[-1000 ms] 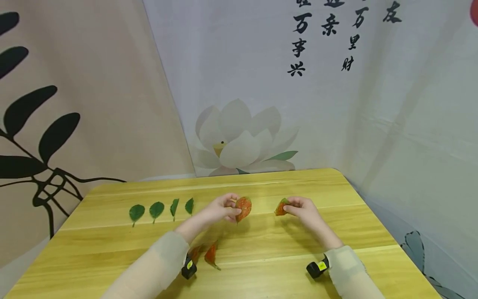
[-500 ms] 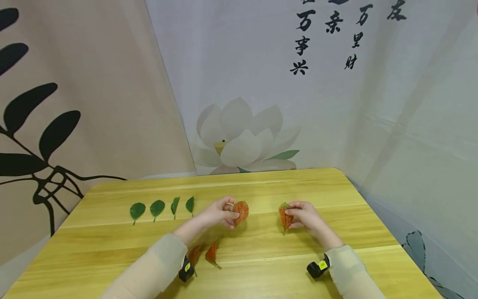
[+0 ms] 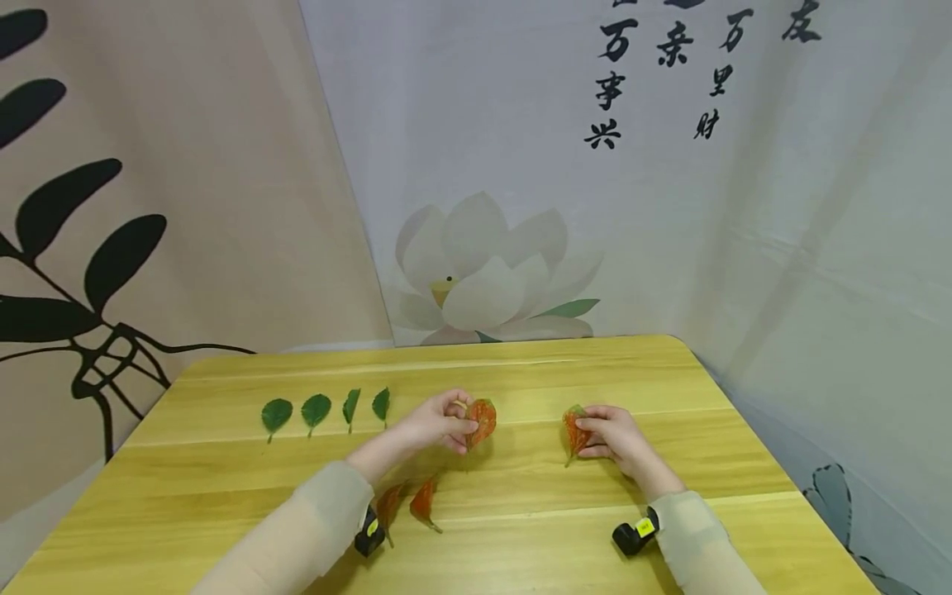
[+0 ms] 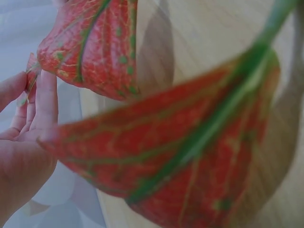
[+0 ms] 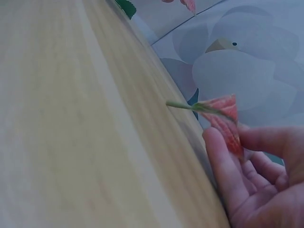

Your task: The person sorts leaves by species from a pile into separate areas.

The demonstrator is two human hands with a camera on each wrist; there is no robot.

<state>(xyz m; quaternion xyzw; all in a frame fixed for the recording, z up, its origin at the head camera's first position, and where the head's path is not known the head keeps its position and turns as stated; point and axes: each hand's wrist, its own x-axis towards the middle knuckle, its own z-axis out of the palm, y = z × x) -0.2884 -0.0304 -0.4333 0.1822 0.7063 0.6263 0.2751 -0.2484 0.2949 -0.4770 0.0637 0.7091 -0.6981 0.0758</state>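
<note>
My left hand (image 3: 439, 423) pinches a rounded red leaf (image 3: 485, 421) by its left edge, above the table. Off to the right, my right hand (image 3: 613, 434) pinches another red leaf (image 3: 575, 431), its stem pointing downward. The right wrist view shows that leaf (image 5: 225, 123) between thumb and finger, its green stem toward the left. Near my left wrist lie two more red leaves (image 3: 424, 502) with stems; the sleeve and wrist camera partly cover one. They loom large and blurred in the left wrist view, where one leaf (image 4: 190, 156) shows green veins.
Several green leaves (image 3: 316, 410) lie in a row at the back left of the yellow wooden table (image 3: 535, 529). A cloth backdrop (image 3: 506, 149) with a printed lotus and black characters hangs behind the table's far edge.
The leaf in my right hand has turned from a leftward slant to stem-down and shifted slightly right. My left hand and its leaf have moved very little.
</note>
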